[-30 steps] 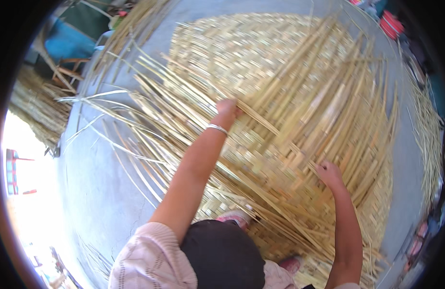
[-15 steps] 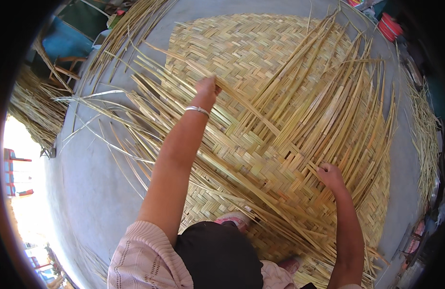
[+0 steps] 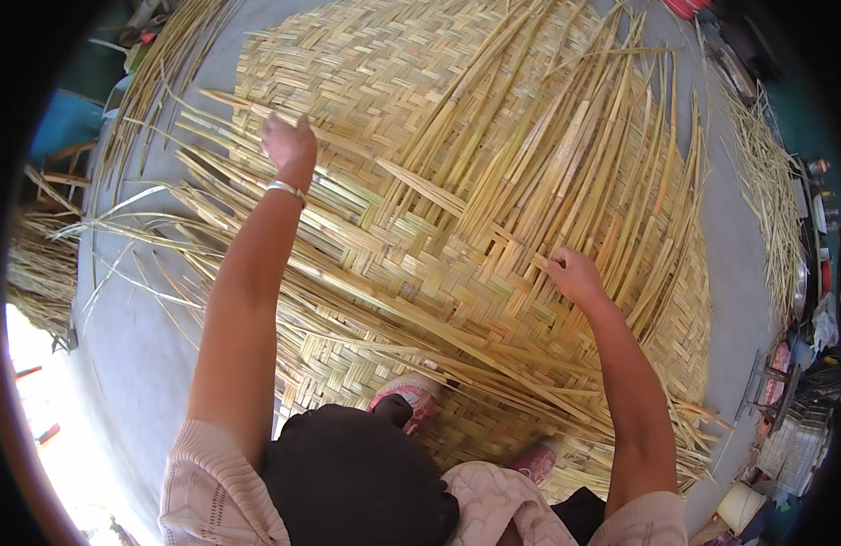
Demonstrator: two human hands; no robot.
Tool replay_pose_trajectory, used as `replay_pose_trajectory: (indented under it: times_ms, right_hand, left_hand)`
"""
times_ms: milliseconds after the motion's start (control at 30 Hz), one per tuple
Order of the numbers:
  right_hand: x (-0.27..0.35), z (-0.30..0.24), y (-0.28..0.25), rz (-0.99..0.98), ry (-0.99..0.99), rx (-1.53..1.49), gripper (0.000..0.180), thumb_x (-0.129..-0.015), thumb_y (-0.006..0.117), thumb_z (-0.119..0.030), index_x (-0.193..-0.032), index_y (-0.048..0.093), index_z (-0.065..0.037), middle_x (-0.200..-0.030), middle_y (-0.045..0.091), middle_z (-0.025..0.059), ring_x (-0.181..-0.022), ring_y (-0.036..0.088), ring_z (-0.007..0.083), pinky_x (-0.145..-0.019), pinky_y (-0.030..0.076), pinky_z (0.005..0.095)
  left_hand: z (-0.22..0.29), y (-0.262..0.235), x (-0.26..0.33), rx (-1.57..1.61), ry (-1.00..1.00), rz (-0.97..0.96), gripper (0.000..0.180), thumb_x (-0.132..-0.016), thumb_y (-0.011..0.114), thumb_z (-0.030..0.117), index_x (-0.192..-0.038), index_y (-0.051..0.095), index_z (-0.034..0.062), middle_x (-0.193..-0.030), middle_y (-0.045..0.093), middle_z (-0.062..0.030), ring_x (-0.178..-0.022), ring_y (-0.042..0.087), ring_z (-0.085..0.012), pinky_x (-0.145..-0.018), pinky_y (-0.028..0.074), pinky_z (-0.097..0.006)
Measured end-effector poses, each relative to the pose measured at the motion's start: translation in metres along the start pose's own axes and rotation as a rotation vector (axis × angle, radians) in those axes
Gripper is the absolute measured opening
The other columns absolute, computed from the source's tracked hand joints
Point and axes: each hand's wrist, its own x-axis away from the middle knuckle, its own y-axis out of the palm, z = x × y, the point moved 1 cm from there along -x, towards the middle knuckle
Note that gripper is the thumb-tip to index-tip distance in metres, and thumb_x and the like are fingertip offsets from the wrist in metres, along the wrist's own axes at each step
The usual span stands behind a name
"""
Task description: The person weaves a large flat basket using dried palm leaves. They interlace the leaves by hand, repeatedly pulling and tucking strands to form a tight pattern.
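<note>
Both hands (image 3: 290, 143) (spread apart) on woven mat (image 3: 420, 82)

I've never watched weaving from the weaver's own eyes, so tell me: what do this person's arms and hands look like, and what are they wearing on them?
Both forearms are bare from above the elbow down. The left hand has a thin silver bangle around the wrist. The right hand shows no ring or band. Short pale pink knitted sleeves with a ribbed, faintly checked texture cover the upper arms. No gloves on either hand.

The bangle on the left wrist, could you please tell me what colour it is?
The bangle is silver-coloured, seen in the head view just below the left hand.
</note>
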Motion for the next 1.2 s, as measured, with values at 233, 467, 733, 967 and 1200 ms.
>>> replay_pose_trajectory:
  times_ms: [233,467,733,967,1200]
  right_hand:
    - [-0.008,0.008,-0.002,-0.077,0.001,-0.086,0.031,-0.090,0.058,-0.033,-0.090,0.063,-0.003,-0.080,0.065,0.0115,-0.072,0.064,0.0216,-0.067,0.049,0.0364]
    - [-0.011,0.017,-0.015,-0.210,-0.013,-0.234,0.031,-0.093,0.056,-0.030,-0.093,0.063,0.001,-0.083,0.069,0.0113,-0.069,0.067,0.0187,-0.069,0.053,0.0338]
    - [-0.021,0.014,0.001,-0.220,-0.009,0.009,0.037,-0.090,0.056,-0.031,-0.069,0.064,-0.001,-0.060,0.064,0.0084,-0.059,0.062,0.0197,-0.064,0.051,0.0371]
    - [-0.020,0.008,0.004,-0.249,0.056,0.056,0.036,-0.090,0.054,-0.031,-0.071,0.065,-0.002,-0.062,0.064,0.0089,-0.066,0.063,0.0259,-0.068,0.050,0.0386]
    - [0.005,-0.006,0.003,-0.159,0.002,0.250,0.027,-0.091,0.053,-0.030,-0.096,0.065,-0.007,-0.094,0.066,0.0103,-0.086,0.063,0.0292,-0.074,0.050,0.0419]
  left_hand:
    - [0.057,-0.010,0.108,-0.122,1.065,-0.672,0.032,-0.091,0.057,0.037,-0.112,0.062,0.0134,-0.113,0.061,-0.0070,-0.108,0.056,-0.0273,-0.096,0.039,-0.042]
    - [0.081,-0.025,0.089,-0.127,1.087,-0.927,0.037,-0.084,0.065,0.043,-0.076,0.063,0.0068,-0.082,0.061,-0.0117,-0.083,0.060,-0.0297,-0.072,0.046,-0.041]
    - [0.099,-0.020,0.092,-0.369,1.091,-1.135,0.043,-0.081,0.068,0.046,-0.076,0.064,0.0029,-0.073,0.062,-0.0146,-0.072,0.061,-0.0321,-0.066,0.046,-0.042]
    - [0.118,-0.017,0.134,-0.120,0.976,-1.329,0.034,-0.082,0.067,0.040,-0.087,0.069,0.0059,-0.083,0.067,-0.0148,-0.079,0.063,-0.0330,-0.074,0.049,-0.041]
    - [0.098,-0.016,0.154,-0.141,1.059,-1.228,0.025,-0.083,0.065,0.033,-0.087,0.067,0.0089,-0.078,0.065,-0.0148,-0.075,0.063,-0.0333,-0.068,0.048,-0.042]
